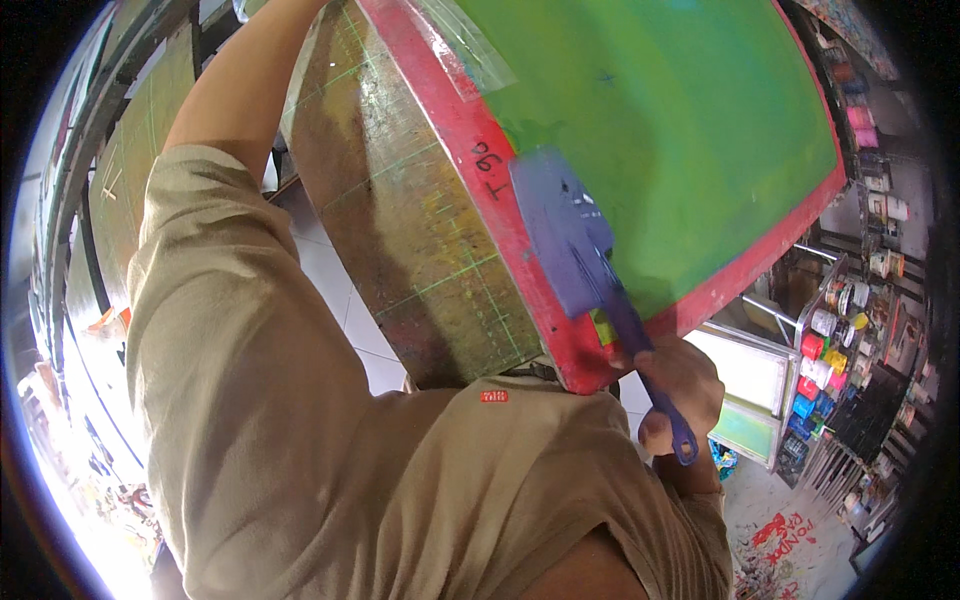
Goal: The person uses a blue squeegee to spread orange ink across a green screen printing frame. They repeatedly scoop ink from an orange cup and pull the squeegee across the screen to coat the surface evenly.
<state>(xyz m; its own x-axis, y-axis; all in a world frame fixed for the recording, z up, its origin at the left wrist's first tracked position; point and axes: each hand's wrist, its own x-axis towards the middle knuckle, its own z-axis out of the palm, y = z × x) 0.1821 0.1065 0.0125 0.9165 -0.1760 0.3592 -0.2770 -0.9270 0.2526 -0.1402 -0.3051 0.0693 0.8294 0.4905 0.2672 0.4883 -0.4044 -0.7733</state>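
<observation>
My right hand [692, 385] is closed round the handle of a blue-purple spatula [562, 235]. Its broad, ink-smeared blade points up and to the left, over the inner edge of a screen-printing frame [450, 130]. I cannot tell whether the blade touches it. The frame has a pink-red, paint-marked border with handwriting on it. Green mesh [660, 130] fills the inside, and clear tape [465, 50] crosses the border near the top. My left arm [245, 90] reaches up past the frame's left side, and its hand is beyond the top edge of the picture.
Under the frame lies a stained board [400, 230] with green grid lines. Another framed screen [745, 390] leans at the right, beside shelves of colourful paint pots [825, 345]. The floor [775, 530] at lower right carries red paint marks.
</observation>
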